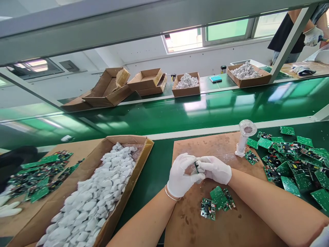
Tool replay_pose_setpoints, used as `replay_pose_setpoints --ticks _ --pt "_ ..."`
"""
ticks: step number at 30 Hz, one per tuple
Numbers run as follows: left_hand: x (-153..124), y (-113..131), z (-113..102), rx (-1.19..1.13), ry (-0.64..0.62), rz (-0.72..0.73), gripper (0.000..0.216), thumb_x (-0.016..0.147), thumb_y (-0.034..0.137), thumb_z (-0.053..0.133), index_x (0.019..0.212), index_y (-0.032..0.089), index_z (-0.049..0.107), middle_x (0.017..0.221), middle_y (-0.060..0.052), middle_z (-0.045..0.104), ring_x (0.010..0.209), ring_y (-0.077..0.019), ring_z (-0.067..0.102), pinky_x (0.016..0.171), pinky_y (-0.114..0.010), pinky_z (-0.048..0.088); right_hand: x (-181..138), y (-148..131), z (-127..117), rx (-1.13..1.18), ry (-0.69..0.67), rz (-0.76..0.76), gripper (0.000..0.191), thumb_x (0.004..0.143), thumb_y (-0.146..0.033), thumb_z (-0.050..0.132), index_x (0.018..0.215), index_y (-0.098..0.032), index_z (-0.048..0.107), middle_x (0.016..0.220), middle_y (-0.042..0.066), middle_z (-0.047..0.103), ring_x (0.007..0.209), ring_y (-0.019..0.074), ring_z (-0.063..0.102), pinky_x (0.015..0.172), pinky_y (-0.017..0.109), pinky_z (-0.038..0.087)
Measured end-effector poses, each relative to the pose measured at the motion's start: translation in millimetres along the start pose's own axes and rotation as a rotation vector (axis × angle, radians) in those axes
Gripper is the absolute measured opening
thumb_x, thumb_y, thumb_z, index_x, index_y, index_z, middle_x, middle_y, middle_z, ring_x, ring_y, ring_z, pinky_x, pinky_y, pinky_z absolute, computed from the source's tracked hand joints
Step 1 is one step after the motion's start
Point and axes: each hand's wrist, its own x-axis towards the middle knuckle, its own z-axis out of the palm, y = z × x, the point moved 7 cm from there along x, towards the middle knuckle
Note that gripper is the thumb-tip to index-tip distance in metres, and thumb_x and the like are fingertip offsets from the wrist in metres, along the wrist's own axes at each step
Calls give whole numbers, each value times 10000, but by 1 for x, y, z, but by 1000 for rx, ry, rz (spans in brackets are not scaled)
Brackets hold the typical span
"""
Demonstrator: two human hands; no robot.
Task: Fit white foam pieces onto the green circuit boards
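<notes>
A brown cardboard sheet (187,230) lies nearest, running out past the lower edge of the view. A few loose circuit boards (208,208) rest on it just below the hands, with stained cardboard showing to their left. A strip of green surface (151,171) gives room between the sheet's left edge and the long wall of a box (122,195) heaped with white pieces (97,195).

Above the sheet, the gloved left hand (181,175) curls its thumb and fingers into a ring, tips pinching a small board (197,166) that stands on edge between the hands. The right hand (216,169) meets it from the other side, fingers bent and touching it; whether they pinch it, I cannot tell.

Beyond, a clear plastic stand (241,145) is upright near the sheet's far edge, with a pile of boards (284,169) crowding the right side. Past a pale rail (205,132) runs a green belt (154,116), then smaller boxes (186,92). Another person's gloved hand (312,36) is at far right.
</notes>
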Motion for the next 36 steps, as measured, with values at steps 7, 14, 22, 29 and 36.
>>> replay_pose_setpoints --ticks 7,14,22,29,36 --pt "-1 2 -1 29 -18 11 490 725 493 751 1104 231 585 918 -53 708 840 -228 679 872 -463 539 -1 -2 3 38 -78 7 327 749 -393 759 754 -144 547 726 10 544 632 122 549 664 306 509" --pt "0 7 -3 8 -3 66 588 670 559 764 1112 221 572 933 -66 694 841 -221 664 861 -448 527 -2 -6 3 -106 -17 2 412 620 -392 845 754 -146 542 707 -1 556 717 152 587 648 264 477" --pt "2 8 -4 -34 4 61 573 707 564 729 1140 234 551 929 -62 690 836 -212 657 857 -447 534 -3 -2 3 7 -65 24 362 680 -363 823 830 -134 586 730 12 581 721 157 606 680 294 498" --pt "-1 6 1 -19 -65 24 598 668 580 755 1126 237 582 925 -58 705 861 -225 664 883 -455 523 -2 -3 -7 24 40 19 338 680 -355 829 831 -132 624 580 0 575 596 155 589 515 263 471" --pt "-4 3 -2 -35 -16 14 616 726 607 683 1204 255 521 917 -55 701 898 -242 677 892 -464 540 -2 -4 -6 55 8 -21 323 734 -331 793 945 -131 652 662 12 608 628 132 579 603 278 481"
